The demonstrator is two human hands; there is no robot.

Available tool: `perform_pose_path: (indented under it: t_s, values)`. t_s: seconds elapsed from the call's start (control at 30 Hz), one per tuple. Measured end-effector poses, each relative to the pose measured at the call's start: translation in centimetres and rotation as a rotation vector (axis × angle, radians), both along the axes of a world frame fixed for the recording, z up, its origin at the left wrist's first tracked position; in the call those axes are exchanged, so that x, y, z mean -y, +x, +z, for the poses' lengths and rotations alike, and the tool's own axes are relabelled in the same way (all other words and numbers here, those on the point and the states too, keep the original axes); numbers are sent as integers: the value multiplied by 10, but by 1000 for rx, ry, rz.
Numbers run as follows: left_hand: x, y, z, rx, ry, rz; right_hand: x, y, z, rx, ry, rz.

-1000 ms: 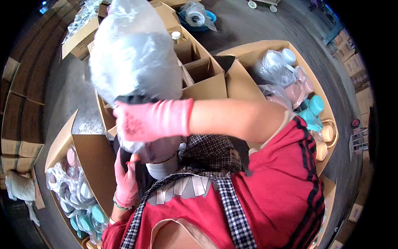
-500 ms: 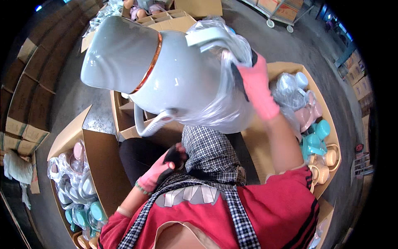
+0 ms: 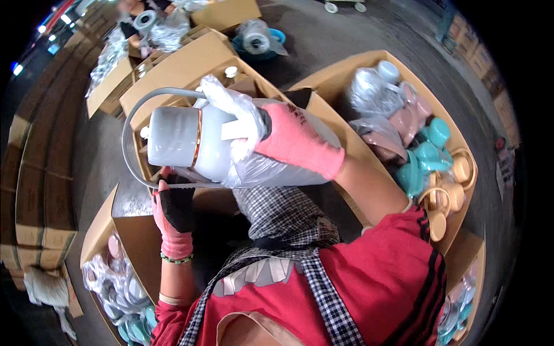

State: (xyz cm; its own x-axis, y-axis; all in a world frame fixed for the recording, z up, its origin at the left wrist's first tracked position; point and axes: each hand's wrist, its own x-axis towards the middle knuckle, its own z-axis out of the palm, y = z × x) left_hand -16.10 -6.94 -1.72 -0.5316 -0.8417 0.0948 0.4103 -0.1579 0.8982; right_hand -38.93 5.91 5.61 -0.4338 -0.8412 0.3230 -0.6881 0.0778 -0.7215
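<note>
The right hand [image 3: 297, 144], in a pink glove, holds a grey jug [image 3: 196, 141] lying on its side in front of the chest, above the open cartons. Its fingers are closed around the jug's body and over a clear plastic bag [image 3: 248, 161] that wraps the rear half of the jug. The jug's lid end points to the person's left, with a copper-coloured band [image 3: 198, 144] ringing it. A thin grey wire handle [image 3: 130, 124] arches from the jug out to the left and curves back under it.

The left hand [image 3: 171, 216], in a pink and black glove, is below the jug with the palm turned up; its fingers curl around the lower run of the wire handle, just under the jug's lid end. A beaded bracelet [image 3: 175, 259] sits at that wrist.

Behind the jug stands a divided carton [image 3: 184, 66] with 1 white cap showing in a cell. To the right, a second carton [image 3: 352, 78] holds bagged pink, teal and tan lids and cups [image 3: 430, 153]. At lower left a third carton [image 3: 101, 230] holds more bagged pale pieces [image 3: 124, 294]. The cartons stand on a grey floor [image 3: 346, 34]. A blue dish with a tape roll [image 3: 257, 41] lies farther back.
</note>
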Motion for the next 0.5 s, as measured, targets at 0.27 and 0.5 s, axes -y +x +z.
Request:
perform_pose_path:
  t_s: [0.27,0.5]
  values:
    - [5,-82,99,-425,-202,-463,-77,-48,39,-331,-437,-410]
    - [11,-184,99,-171,-282,-422,-93,-111,21,-345,-606,-547]
